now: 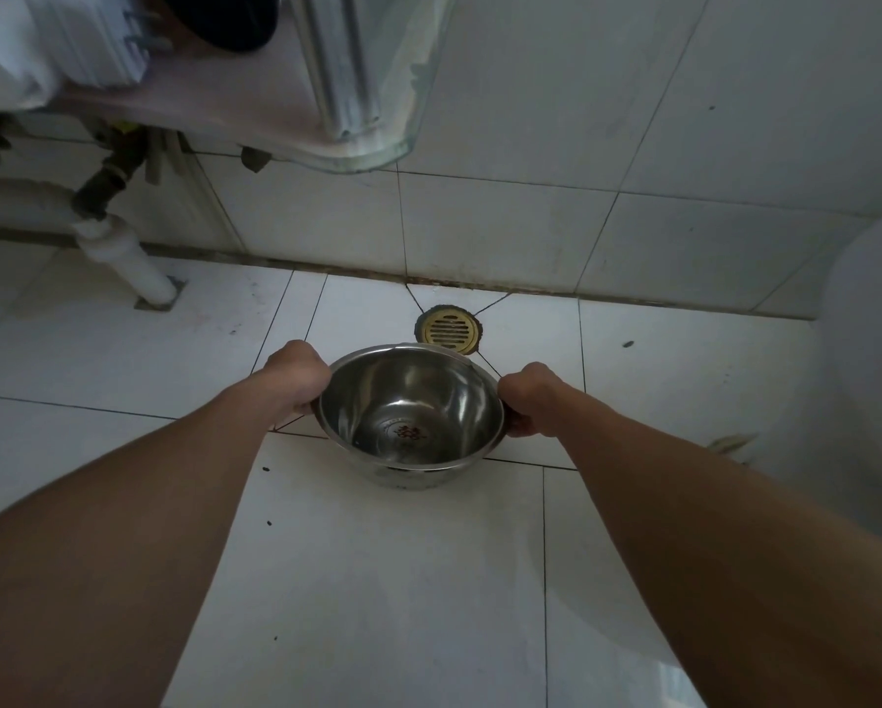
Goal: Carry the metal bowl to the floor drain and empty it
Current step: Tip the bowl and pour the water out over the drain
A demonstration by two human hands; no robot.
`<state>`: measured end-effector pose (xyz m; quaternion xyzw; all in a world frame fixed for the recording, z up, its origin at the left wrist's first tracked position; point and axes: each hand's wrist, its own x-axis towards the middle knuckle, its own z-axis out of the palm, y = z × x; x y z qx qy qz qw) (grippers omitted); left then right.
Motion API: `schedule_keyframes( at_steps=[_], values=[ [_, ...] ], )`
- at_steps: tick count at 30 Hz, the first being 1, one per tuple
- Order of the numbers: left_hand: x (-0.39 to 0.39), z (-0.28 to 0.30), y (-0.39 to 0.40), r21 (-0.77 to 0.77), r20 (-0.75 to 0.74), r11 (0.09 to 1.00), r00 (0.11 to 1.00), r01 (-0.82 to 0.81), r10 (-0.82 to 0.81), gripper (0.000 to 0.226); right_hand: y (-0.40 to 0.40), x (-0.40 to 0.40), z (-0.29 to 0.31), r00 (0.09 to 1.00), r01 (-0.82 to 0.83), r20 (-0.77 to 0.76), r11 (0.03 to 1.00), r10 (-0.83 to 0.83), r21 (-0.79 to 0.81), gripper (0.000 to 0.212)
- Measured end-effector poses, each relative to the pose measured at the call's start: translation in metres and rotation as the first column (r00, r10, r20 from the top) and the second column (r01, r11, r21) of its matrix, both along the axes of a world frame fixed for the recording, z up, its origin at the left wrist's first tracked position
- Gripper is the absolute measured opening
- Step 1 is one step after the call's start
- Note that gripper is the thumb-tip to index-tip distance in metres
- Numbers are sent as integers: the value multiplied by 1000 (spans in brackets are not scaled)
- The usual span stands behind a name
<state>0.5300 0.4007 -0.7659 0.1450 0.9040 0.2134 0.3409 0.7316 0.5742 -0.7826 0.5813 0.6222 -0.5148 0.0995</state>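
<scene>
You hold the metal bowl [410,413] out in front of you with both arms stretched, above the white tiled floor [377,580]. Your left hand [295,375] grips the rim on the bowl's left side and your right hand [530,398] grips the rim on the right; fingers of both are curled tight around the edge, clamped on the bowl. The mouth faces up and tips a little toward you, so the whole inside shows. Round bowl, no clear long axis — your 2 hands sit on opposite ends of its width. At the bottom inside there is a small dark reddish patch; whether any liquid lies there I cannot tell.

The floor drain [449,331], a round brass grate with slots, sits just beyond the far rim of the bowl, near the foot of the tiled wall [530,222]. From this view the bowl's far edge nearly overlaps the drain's near side. Nothing lies between bowl and drain.

To the left, a white drain pipe [127,258] comes down at a slant into the floor, well apart from the bowl. Above it, a glass-edged shelf [377,155] juts out with a shiny metal post [341,63]. A pale, blurred rounded object [863,375] fills the right edge — too soft to name. A few dark specks dot the tiles.
</scene>
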Motion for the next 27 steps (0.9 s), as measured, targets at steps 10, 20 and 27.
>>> schedule_keyframes(
  at_steps=[10,20,27],
  values=[
    [-1,-1,-1,16,11,1000,1000,-18,17,19,1,0,-1,1000,7,-8,1000,-7,-7,18],
    [-3,-4,0,26,15,998,999,-52,51,17,3,0,0,1000,3,-6,1000,-3,-26,12],
    [-4,-4,1,37,22,997,998,-67,67,16,3,-2,0,1000,12,-1,1000,-12,-20,10]
  ],
)
